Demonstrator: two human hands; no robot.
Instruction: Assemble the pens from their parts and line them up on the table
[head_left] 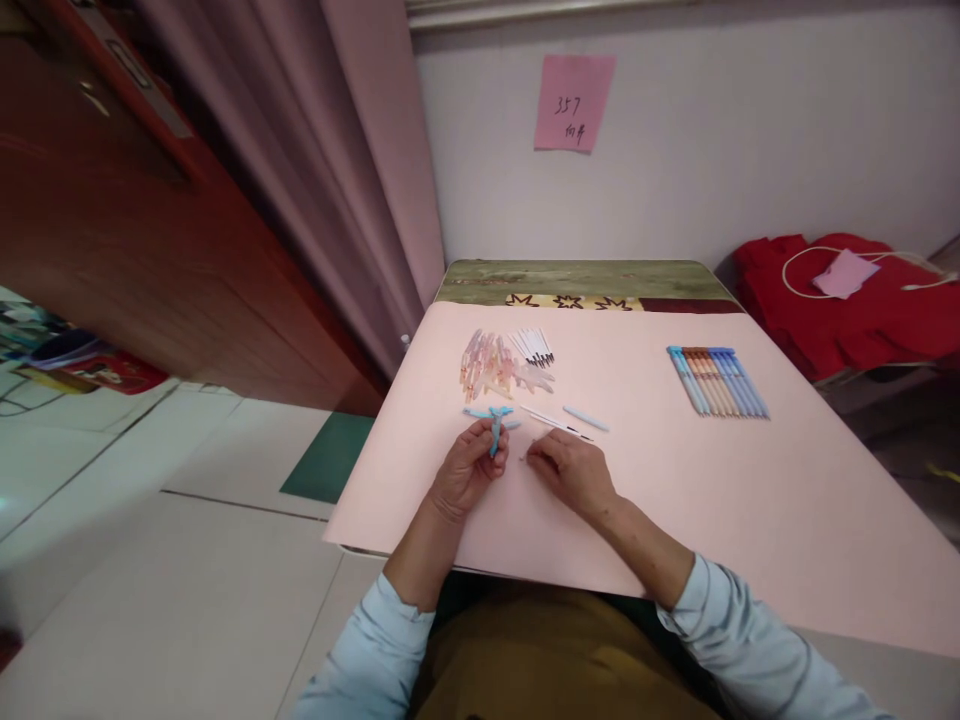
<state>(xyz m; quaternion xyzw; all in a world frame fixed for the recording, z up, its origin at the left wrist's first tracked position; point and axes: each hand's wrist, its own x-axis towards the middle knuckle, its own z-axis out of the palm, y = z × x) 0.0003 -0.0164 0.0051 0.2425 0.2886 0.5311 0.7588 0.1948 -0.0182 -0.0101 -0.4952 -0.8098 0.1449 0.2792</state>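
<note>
Pinched in my left hand [466, 468], the blue pen part [496, 436] points away from me, my right hand [576, 470] just to its right.
Its long axis leans slightly rightward at the far end; my right fingertips sit close together, apart from it, and I cannot tell whether they are clamped on anything. Just beyond them, thin white rods [556, 423] slant from far left to near right, a pale blue barrel [586, 418] beside them, both nearer my right hand. Farther out lies a pile of clear barrels [487, 366]; well off rightward, a row of pens [718, 383].
</note>
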